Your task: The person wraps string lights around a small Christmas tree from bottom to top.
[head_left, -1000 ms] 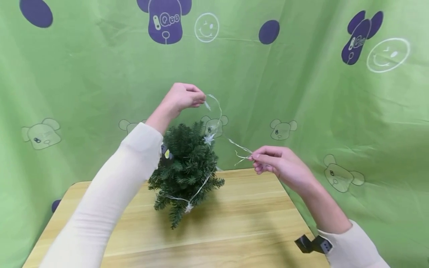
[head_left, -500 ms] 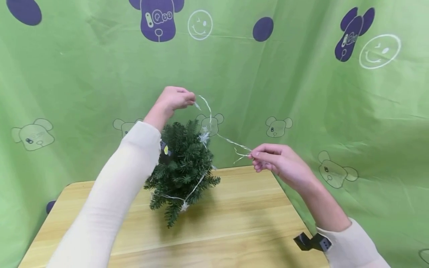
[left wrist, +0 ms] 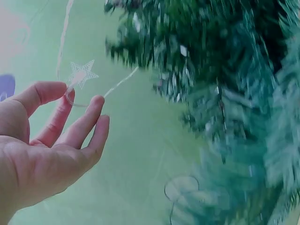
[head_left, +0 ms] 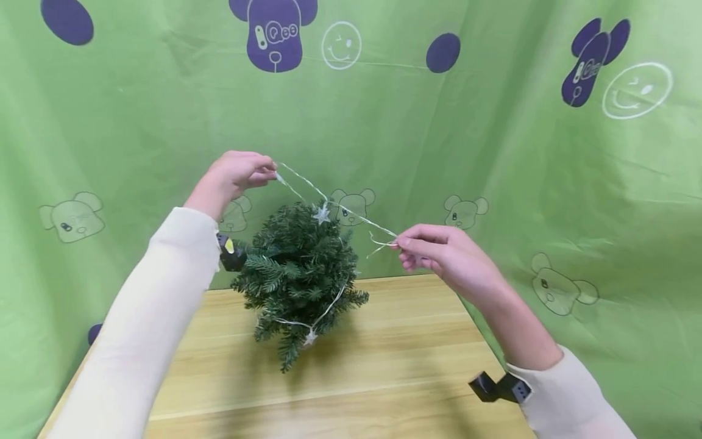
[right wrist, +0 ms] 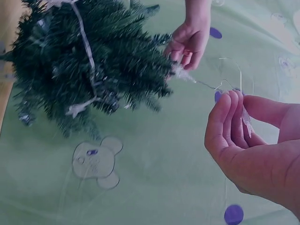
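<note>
A small green artificial Christmas tree (head_left: 298,268) stands on the table, with a string of star lights (head_left: 329,303) wound partly round it. Above its left side, my left hand (head_left: 233,174) pinches the clear twisted wire; a star (left wrist: 83,73) sits by its thumb and fingertip in the left wrist view. My right hand (head_left: 446,256), right of the tree, pinches the wire's end between thumb and fingers, and a short loose tail sticks out. Another star (right wrist: 247,122) shows within that hand in the right wrist view. Between the hands the wire passes a star (head_left: 321,213) near the treetop.
The wooden table (head_left: 406,360) extends in front and to both sides of the tree. Behind it hangs a green printed curtain (head_left: 521,152). A black camera (head_left: 499,388) is strapped at the right wrist, another camera (head_left: 231,253) at the left.
My left hand has moved left and slightly down, drawing the wire across above the treetop. The wire between the hands is straighter. My right hand has shifted a little left and up, still pinching.
</note>
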`<state>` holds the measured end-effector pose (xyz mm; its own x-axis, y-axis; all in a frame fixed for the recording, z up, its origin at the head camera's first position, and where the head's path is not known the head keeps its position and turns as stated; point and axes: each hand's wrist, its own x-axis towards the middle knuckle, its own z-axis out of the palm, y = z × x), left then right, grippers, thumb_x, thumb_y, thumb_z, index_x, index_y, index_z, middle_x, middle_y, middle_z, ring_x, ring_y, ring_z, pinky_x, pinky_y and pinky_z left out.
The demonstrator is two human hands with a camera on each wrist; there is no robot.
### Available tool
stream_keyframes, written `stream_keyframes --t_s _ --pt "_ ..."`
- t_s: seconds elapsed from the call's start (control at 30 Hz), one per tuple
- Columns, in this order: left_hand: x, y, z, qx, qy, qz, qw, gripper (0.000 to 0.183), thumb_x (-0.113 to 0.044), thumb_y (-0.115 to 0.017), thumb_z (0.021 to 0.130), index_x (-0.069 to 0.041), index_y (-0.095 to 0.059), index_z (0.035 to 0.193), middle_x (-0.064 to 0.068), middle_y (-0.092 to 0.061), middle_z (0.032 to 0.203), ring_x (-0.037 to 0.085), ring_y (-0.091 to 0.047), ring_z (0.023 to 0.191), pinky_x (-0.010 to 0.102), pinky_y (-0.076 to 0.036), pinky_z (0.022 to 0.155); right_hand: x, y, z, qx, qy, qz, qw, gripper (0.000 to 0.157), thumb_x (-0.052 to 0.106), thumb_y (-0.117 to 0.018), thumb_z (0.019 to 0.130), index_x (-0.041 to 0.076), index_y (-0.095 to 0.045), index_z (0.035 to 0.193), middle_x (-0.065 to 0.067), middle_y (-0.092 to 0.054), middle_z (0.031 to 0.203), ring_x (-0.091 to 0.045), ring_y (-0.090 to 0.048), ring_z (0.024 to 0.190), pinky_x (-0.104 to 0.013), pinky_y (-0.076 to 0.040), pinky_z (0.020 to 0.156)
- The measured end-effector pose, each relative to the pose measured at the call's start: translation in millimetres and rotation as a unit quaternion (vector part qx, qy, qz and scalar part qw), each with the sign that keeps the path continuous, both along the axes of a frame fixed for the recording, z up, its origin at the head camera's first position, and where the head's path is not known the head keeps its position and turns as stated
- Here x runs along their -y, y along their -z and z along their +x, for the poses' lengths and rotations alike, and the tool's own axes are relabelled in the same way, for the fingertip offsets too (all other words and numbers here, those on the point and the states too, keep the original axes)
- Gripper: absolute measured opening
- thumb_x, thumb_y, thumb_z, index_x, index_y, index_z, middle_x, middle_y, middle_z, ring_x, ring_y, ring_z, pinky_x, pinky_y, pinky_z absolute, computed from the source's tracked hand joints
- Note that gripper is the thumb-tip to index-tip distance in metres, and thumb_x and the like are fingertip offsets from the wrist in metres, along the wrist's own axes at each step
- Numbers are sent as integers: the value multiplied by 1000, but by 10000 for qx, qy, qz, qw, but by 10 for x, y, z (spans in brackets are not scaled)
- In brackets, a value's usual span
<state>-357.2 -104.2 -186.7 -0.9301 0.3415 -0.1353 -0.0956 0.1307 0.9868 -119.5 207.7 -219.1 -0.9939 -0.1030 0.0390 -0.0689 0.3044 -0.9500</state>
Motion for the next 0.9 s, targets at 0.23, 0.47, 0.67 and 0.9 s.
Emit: stream_keyframes --t_s 0.23,0.47,0.67,0.9 --pt "349 45 -60 364 549 410 9970 17 -3 -56 101 -8 -69 91 8 -66 106 15 -68 95 36 -39 119 212 -58 -95 -102 -236 -114 9996 29 16 -61 101 -7 -63 119 -9 -68 103 -21 -66 93 -35 -59 90" --pt "649 78 -52 569 953 384 9931 13 -1 -54 101 1 -62 111 12 -66 115 17 -70 101 40 -32 123 365 -112 -118 -181 -417 -63 9989 28 18 -63 100 -4 -66 117 -10 -69 102 -22 -66 93 -35 -58 90" --pt "819 252 -54 388 1308 -85 9906 15 -5 -54 102 -2 -60 115 7 -72 111 16 -71 106 45 -30 124 500 -114 -148 -150 -446 138 9988 29 22 -65 99 -1 -68 117 -11 -70 101 -25 -67 93 -37 -58 91" --pt "934 451 -45 366 1473 -138 9883 15 -5 -53 102 -6 -67 110 5 -74 107 14 -72 102 49 -28 124 660 -88 -162 -131 -642 225 9976 25 23 -66 98 3 -71 114 -13 -70 101 -31 -68 95 -41 -59 91"
